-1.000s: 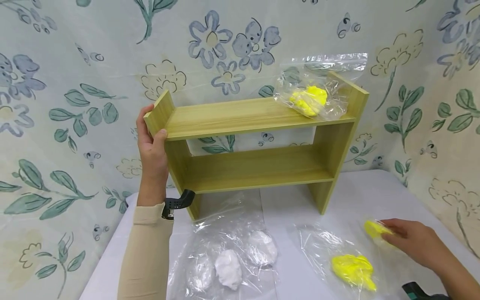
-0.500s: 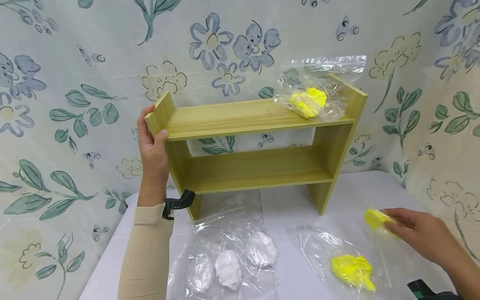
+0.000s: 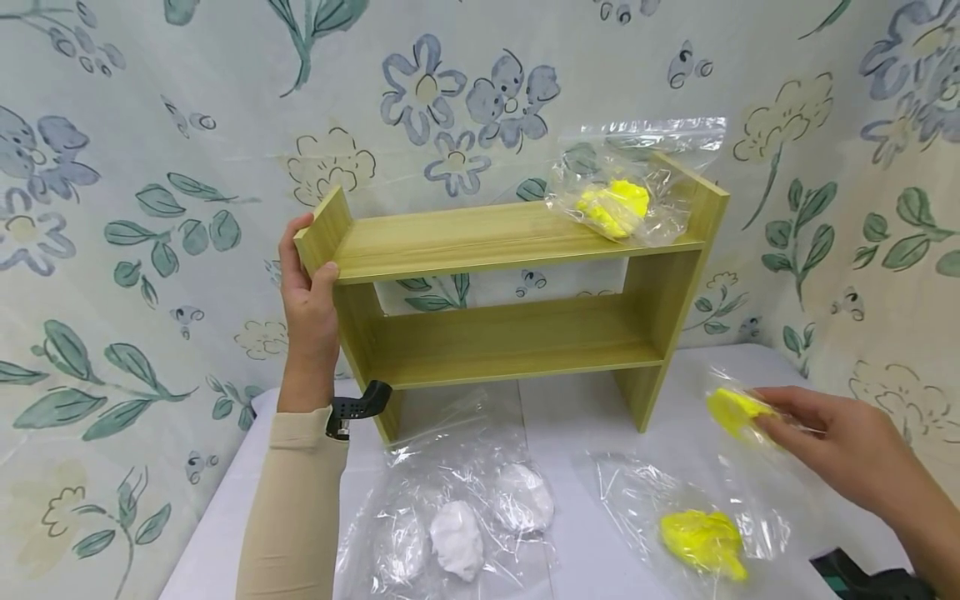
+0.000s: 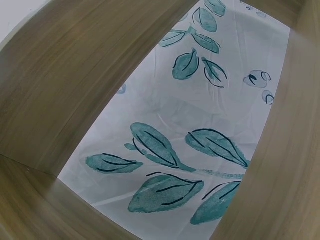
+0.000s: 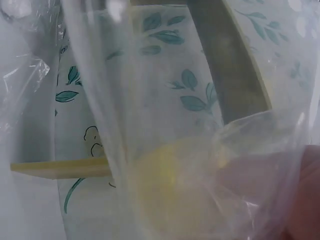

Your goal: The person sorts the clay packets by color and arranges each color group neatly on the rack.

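Observation:
My left hand grips the upper left side panel of a small wooden shelf, its thumb in front and its fingers behind. At the right, my right hand pinches a clear plastic bag holding a yellow lump, lifted above the table. In the right wrist view that bag blurs across the picture, with the yellow lump beside the fingers. Another bagged yellow lump lies on the table beneath. On the top shelf's right end sits a zip bag with a yellow lump.
A large clear bag with several white lumps lies on the white table in front of the shelf. Flower-patterned cloth hangs behind and at the right. A dark wrist device sits close to the shelf's left leg.
My right hand has risen, lifting its bag and yellow lump higher and slightly left, towards the shelf. The left hand keeps its hold on the shelf. The head view shifts slightly.

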Motion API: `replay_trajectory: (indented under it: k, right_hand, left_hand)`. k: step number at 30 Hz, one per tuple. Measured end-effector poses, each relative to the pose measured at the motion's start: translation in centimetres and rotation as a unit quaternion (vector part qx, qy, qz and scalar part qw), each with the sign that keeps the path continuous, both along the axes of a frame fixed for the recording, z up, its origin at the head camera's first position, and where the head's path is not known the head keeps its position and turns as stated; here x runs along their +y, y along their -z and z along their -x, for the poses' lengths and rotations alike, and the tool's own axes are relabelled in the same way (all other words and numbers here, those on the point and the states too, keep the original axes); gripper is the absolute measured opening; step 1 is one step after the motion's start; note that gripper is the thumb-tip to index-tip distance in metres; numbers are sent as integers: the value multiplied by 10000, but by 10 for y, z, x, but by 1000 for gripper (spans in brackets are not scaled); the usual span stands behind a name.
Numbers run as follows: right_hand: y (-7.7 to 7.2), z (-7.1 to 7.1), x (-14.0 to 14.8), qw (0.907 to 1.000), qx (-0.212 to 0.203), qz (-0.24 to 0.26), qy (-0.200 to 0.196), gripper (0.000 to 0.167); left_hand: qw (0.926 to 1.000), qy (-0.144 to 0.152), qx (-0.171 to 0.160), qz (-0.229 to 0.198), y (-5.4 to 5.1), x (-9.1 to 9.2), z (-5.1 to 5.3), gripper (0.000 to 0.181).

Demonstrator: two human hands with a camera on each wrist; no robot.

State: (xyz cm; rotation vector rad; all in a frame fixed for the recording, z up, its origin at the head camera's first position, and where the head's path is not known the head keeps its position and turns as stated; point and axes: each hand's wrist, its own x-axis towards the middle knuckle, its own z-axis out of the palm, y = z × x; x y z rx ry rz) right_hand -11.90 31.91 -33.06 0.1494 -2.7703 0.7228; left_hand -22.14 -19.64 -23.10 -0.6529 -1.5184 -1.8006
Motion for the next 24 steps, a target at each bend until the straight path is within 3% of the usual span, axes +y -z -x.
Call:
replay_trajectory:
  k: [11, 24]
  right_hand:
    - [-29, -5, -26, 9976, 476, 299, -393, 33]
    - [-40, -6, -52, 9917, 669, 717, -835, 31]
  left_hand:
    - [10000, 21, 31, 21, 2, -3, 2, 55]
    - [10000, 46, 56, 39, 0, -1, 0, 56]
